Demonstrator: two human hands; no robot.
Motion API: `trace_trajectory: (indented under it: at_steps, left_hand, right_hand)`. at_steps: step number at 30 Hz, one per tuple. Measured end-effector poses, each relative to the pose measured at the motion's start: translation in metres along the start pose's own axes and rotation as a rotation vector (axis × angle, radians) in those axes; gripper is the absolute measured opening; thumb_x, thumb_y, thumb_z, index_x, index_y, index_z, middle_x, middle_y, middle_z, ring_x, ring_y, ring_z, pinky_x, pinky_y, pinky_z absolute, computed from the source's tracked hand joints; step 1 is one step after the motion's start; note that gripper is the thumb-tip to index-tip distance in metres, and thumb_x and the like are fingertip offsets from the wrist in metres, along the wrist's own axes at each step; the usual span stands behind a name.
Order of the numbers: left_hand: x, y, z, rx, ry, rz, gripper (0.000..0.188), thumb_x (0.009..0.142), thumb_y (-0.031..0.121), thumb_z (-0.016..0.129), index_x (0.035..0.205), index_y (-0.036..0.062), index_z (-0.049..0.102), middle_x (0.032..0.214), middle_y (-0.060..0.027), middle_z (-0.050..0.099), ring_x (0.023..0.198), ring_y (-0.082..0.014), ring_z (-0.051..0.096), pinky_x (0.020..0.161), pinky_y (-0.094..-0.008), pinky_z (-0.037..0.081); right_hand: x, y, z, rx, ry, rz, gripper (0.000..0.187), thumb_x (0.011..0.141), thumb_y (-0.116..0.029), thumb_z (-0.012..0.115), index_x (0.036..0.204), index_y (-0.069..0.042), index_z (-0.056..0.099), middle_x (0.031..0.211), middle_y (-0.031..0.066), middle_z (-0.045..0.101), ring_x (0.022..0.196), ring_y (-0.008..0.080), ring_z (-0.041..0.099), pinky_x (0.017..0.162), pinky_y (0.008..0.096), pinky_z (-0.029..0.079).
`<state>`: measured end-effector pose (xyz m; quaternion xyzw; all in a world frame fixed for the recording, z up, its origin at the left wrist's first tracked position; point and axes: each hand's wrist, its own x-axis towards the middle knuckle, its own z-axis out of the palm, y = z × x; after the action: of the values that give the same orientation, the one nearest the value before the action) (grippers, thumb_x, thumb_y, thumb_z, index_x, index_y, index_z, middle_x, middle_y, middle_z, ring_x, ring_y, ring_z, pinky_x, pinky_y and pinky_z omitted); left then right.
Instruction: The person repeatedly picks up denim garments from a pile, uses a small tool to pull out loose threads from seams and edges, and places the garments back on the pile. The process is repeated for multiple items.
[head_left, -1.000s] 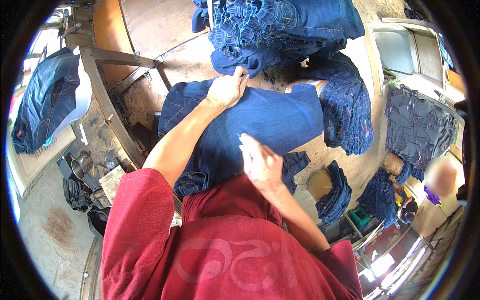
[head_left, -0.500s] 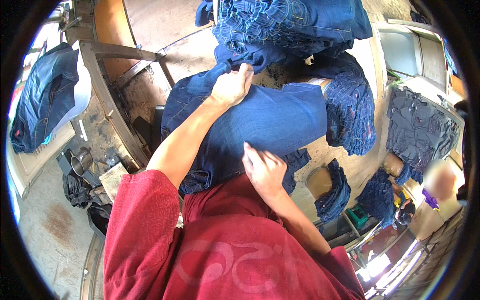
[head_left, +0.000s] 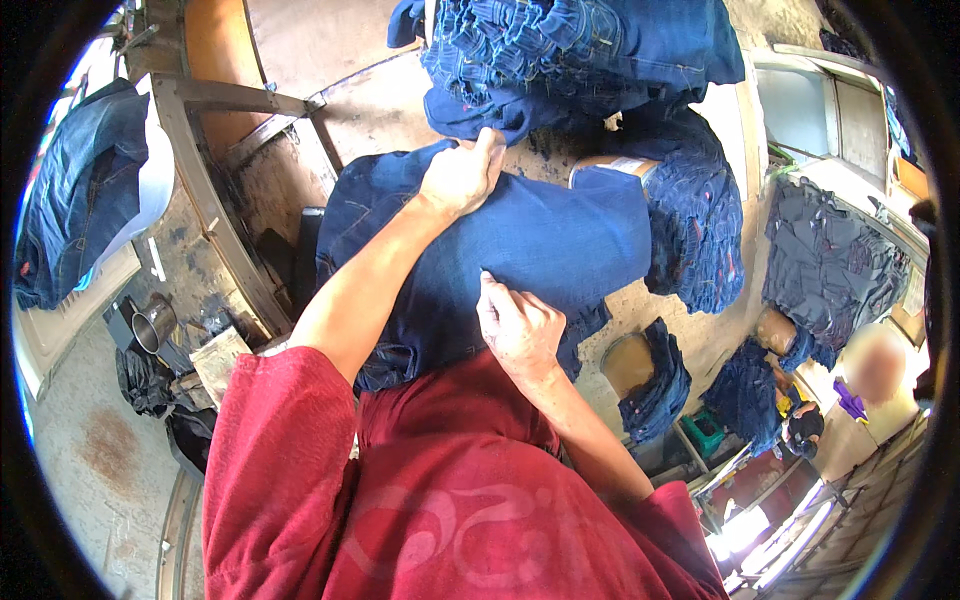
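A pair of dark blue jeans (head_left: pixel 560 235) is spread in front of me, one leg reaching right with a paler, worn-looking patch. My left hand (head_left: pixel 463 175) is closed at the far edge of the jeans, its fingers curled round the cloth there. Nearer to me, my right hand (head_left: pixel 520 325) is closed in a pinch over the middle of the jeans. Its thumb and forefinger point away from me, and whatever lies between them is hidden or too small to name.
A thick pile of jeans (head_left: pixel 570 50) stands beyond my hands. More denim (head_left: pixel 695 220) hangs over a rounded support at the right. Dark grey garments (head_left: pixel 835 255) lie farther right, near another person (head_left: pixel 875 365). Jeans (head_left: pixel 80 195) also hang at the far left, beside a wooden frame (head_left: pixel 215 215).
My right hand has moved slightly away from me and left across the jeans. The left hand has kept its place at the far edge.
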<state>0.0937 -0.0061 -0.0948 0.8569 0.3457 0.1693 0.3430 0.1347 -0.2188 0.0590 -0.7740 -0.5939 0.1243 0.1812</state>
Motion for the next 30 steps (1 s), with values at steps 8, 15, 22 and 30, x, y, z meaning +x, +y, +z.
trace_trajectory:
  at_steps: [8,15,22,30]
  left_hand:
    - [-0.001,0.003,-0.001,-0.053,-0.009,-0.036,0.019,0.112,0.024,0.061,0.127,0.0133,0.057,0.066,-0.0213,0.069,0.059,-0.0425,0.072,0.056,-0.0553,0.056]
    - [-0.001,0.006,-0.005,-0.014,-0.074,-0.078,0.02,0.112,0.028,0.058,0.125,0.013,0.057,0.073,-0.022,0.071,0.064,-0.0443,0.073,0.059,-0.0562,0.059]
    - [0.001,0.001,0.001,-0.018,-0.039,-0.05,0.02,0.112,0.027,0.06,0.128,0.0152,0.057,0.065,-0.0216,0.068,0.059,-0.0439,0.071,0.057,-0.0572,0.057]
    - [0.002,0.005,-0.005,-0.012,-0.117,-0.106,0.022,0.114,0.03,0.055,0.126,0.0118,0.055,0.082,-0.0257,0.073,0.065,-0.0459,0.073,0.061,-0.0574,0.059]
  right_hand:
    - [-0.01,0.0,-0.014,0.161,0.065,0.061,0.02,0.086,0.0,0.082,0.104,-0.009,0.08,0.075,0.006,0.075,0.06,0.0192,0.071,0.055,0.034,0.057]
    - [-0.007,0.006,-0.016,0.069,-0.046,-0.011,0.015,0.088,-0.004,0.082,0.102,-0.01,0.08,0.068,0.0035,0.069,0.055,0.02,0.068,0.052,0.036,0.055]
    - [-0.004,0.012,-0.012,0.19,0.031,0.023,0.015,0.089,-0.002,0.081,0.102,-0.008,0.078,0.073,0.0061,0.073,0.058,0.022,0.072,0.054,0.0358,0.057]
    - [-0.009,0.005,-0.021,0.141,-0.021,0.047,0.009,0.091,-0.003,0.079,0.099,-0.007,0.078,0.072,0.0086,0.073,0.056,0.0233,0.072,0.052,0.0374,0.056]
